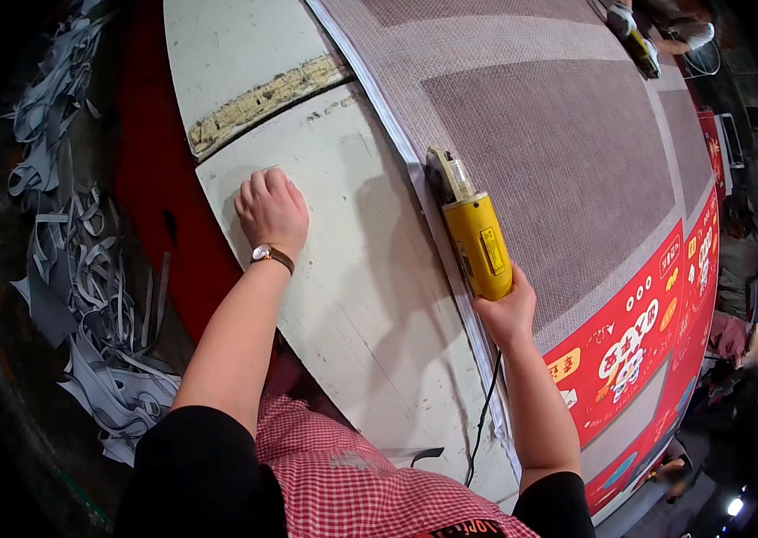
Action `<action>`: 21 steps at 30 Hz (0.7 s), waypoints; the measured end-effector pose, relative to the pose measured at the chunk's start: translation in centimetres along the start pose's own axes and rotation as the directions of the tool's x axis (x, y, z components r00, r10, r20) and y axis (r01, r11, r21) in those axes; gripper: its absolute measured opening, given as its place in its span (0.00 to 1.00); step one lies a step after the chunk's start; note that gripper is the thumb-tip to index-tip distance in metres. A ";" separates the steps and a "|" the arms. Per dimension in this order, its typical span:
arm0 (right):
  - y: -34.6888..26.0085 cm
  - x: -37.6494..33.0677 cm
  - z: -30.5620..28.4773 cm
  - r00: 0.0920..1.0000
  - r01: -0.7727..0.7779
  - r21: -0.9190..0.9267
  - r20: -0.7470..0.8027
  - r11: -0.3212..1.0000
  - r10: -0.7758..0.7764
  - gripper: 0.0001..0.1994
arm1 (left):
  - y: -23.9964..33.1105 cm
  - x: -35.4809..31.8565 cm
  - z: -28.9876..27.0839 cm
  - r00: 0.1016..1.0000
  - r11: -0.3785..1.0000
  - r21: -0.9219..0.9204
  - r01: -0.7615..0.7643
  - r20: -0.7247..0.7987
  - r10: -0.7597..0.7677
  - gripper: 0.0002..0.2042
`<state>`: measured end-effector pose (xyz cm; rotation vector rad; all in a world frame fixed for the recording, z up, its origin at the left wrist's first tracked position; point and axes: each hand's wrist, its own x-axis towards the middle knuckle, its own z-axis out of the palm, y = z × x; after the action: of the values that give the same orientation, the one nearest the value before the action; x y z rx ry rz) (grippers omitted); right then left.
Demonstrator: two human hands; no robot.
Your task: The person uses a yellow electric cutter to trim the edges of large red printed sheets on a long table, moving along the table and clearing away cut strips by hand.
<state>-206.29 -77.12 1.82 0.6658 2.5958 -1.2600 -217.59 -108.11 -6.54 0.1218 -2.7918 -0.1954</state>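
Observation:
My right hand (506, 309) grips a yellow handheld electric cutter (476, 240) by its body, its head resting at the left edge of a thick stack of grey mesh fabric sheets (540, 152). The tool's black cord (484, 412) runs down toward me. My left hand (271, 211), with a wristwatch, lies flat with fingers curled on the worn white table top (352, 296), apart from the stack and holding nothing.
Grey fabric offcuts (92, 296) are piled on the floor to the left. A red printed banner (639, 341) lies under the stack at right. At the top right another person's hand holds a second yellow tool (639, 45). A frayed seam (262, 99) crosses the table.

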 end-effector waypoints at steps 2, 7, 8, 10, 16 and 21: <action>-0.7 0.8 0.4 1.000 -0.003 0.008 -0.008 1.000 0.003 0.30 | 0.0 0.0 -0.1 1.000 1.000 -0.022 0.003 0.027 -0.003 0.06; -3.7 2.8 1.8 1.000 -0.019 -0.012 -0.014 1.000 0.018 0.29 | 0.1 0.2 -0.3 0.999 1.000 -0.021 0.002 0.036 -0.001 0.06; -4.4 3.1 2.1 0.999 -0.033 -0.012 -0.027 0.999 0.033 0.28 | 0.1 0.2 -0.4 1.000 1.000 -0.019 -0.004 0.020 0.005 0.06; -5.7 3.9 2.6 0.999 -0.046 -0.026 -0.015 0.999 0.045 0.28 | 0.1 0.4 -0.5 0.999 0.999 -0.032 -0.005 0.043 0.006 0.06; -8.3 6.3 4.3 0.998 -0.053 -0.029 -0.033 0.998 0.052 0.28 | -0.1 0.4 -0.8 0.995 0.999 -0.054 0.001 0.096 0.004 0.06; -10.4 8.5 5.8 0.997 -0.046 -0.022 -0.061 0.999 0.044 0.27 | -0.4 0.6 -0.9 0.987 0.990 -0.135 0.035 0.163 -0.013 0.05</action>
<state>-218.82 -84.63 2.52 0.7654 2.6239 -1.2120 -217.80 -108.66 -5.59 0.1104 -2.9273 -0.4201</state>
